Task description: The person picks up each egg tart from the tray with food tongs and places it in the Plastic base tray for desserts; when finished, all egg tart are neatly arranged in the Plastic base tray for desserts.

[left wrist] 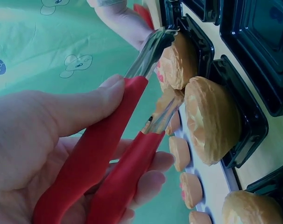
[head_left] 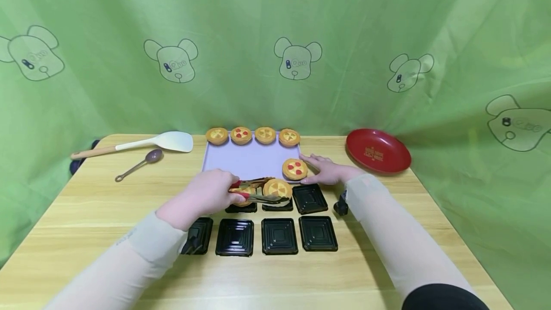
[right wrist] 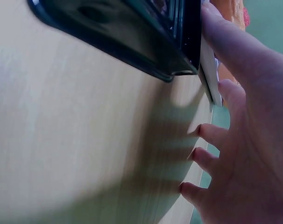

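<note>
In the head view my left hand grips red-handled metal tongs. The tongs' tips lie on either side of a yellow-topped tart at a black square tray. The left wrist view shows thumb and fingers round the red handles, and the tart between the metal ends. Another tart sits in a neighbouring black tray. At the right edge of the lilac baking tray rests my right hand, fingers spread. A red-dotted tart lies beside its fingertips.
Several tarts line the lilac tray's far edge. In front stand rows of black square trays. A white spatula and a purple spoon lie left, and a red plate right. A green curtain hangs behind.
</note>
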`<action>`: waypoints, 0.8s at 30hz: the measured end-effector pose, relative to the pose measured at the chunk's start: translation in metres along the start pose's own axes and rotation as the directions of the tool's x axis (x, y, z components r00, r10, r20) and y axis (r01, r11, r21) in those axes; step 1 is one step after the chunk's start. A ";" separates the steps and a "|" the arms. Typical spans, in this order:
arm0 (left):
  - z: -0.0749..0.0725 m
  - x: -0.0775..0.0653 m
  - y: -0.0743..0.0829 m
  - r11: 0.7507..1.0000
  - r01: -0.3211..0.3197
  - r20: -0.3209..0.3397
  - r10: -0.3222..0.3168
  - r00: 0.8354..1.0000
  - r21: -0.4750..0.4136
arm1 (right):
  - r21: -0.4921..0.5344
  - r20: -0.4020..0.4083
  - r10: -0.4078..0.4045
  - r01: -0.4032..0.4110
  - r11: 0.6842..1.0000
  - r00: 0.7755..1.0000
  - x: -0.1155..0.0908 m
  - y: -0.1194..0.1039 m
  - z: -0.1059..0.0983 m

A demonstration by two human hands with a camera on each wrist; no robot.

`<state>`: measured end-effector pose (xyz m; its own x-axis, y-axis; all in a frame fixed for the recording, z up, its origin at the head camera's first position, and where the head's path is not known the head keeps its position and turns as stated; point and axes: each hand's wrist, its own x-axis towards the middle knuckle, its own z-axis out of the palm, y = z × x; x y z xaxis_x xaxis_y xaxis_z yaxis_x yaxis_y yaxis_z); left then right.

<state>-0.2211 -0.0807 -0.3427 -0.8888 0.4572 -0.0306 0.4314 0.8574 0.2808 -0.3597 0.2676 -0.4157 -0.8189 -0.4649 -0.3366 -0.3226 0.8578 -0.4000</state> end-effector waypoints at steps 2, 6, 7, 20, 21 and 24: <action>0.000 0.001 0.000 1.000 0.009 0.005 -0.009 1.000 -0.022 | -0.001 -0.001 -0.001 0.001 1.000 1.000 -0.001 0.000 0.000; -0.004 0.004 0.001 0.998 0.011 -0.009 -0.011 1.000 -0.054 | -0.002 0.001 -0.003 0.003 1.000 1.000 -0.003 -0.001 0.000; -0.005 0.005 0.001 0.999 0.006 -0.020 -0.007 1.000 -0.054 | 0.001 0.002 -0.003 0.003 1.000 1.000 -0.003 -0.001 0.000; -0.007 0.056 0.016 0.997 0.077 -0.032 -0.078 0.996 -0.026 | -0.019 0.000 -0.014 0.014 1.000 1.000 -0.001 0.002 0.001; -0.005 0.060 0.017 0.996 0.083 -0.026 -0.084 0.996 -0.023 | -0.021 0.000 -0.016 0.016 1.000 1.000 -0.001 0.002 0.001; -0.002 0.070 0.019 0.996 0.093 -0.018 -0.093 0.995 -0.005 | -0.027 0.003 -0.021 0.021 0.999 1.000 -0.001 0.002 0.000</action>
<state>-0.2755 -0.0323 -0.3377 -0.9277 0.3712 -0.0396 0.3460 0.8950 0.2814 -0.3594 0.2699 -0.4162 -0.8106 -0.4835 -0.3305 -0.3524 0.8534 -0.3841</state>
